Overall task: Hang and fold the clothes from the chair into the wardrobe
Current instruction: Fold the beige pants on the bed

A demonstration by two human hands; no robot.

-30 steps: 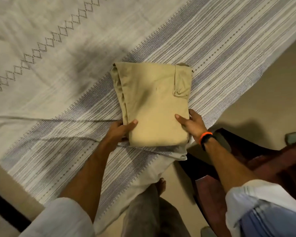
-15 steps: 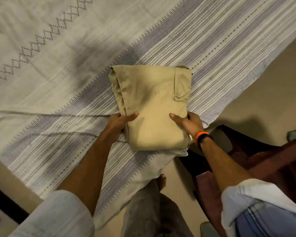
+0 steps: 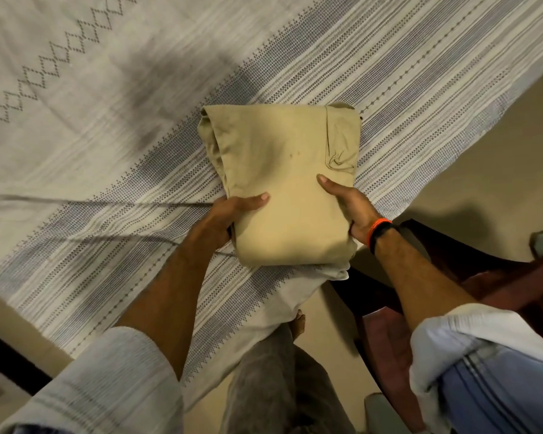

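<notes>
Both forearms reach forward, sleeves rolled. Left hand (image 3: pixel 229 214) grips the near-left side of the folded trousers (image 3: pixel 282 186), thumb on top, fingers under. Right hand (image 3: pixel 347 203) grips the near-right side the same way. Trousers sit at the near edge of the bedsheet (image 3: pixel 420 76), by its corner.
</notes>
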